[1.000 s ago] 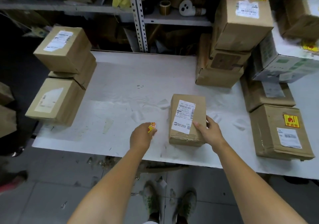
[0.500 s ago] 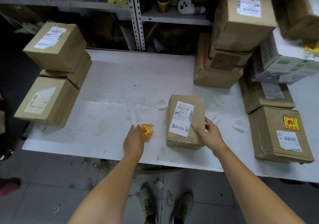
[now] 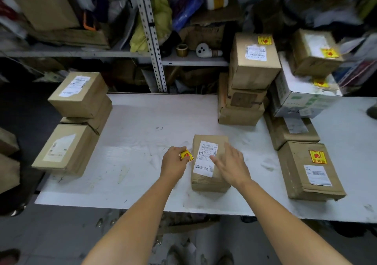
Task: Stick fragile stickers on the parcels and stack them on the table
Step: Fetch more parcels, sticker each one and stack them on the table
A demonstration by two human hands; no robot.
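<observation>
Left hand (image 3: pixel 173 162): fingers curled, thumb and fingertips pinching yellow-and-red square paper fragile stickers (image 3: pixel 186 155), which jut from the grip toward the right; how many sheets cannot be told. Just right of the grip and apart from it: small brown cardboard parcel (image 3: pixel 206 183), lying flat on the white table (image 3: pixel 142 132) near its front edge, with a white printed shipping label (image 3: pixel 207 156) on its top face. Right hand (image 3: pixel 230 166): fingers straight and spread, holding nothing, over the right half of that parcel's top; whether it touches cannot be told. Well left of the grip: stack of brown cardboard boxes (image 3: pixel 79 93) with white labels, at the table's left edge. Well right of the grip, past the right hand: flat brown cardboard box (image 3: pixel 302 181) bearing a yellow-and-red sticker (image 3: pixel 317 157) above a white label. Beyond the grip, far to the right: tall pile of brown boxes (image 3: pixel 253 70), the topmost one stickered.
</observation>
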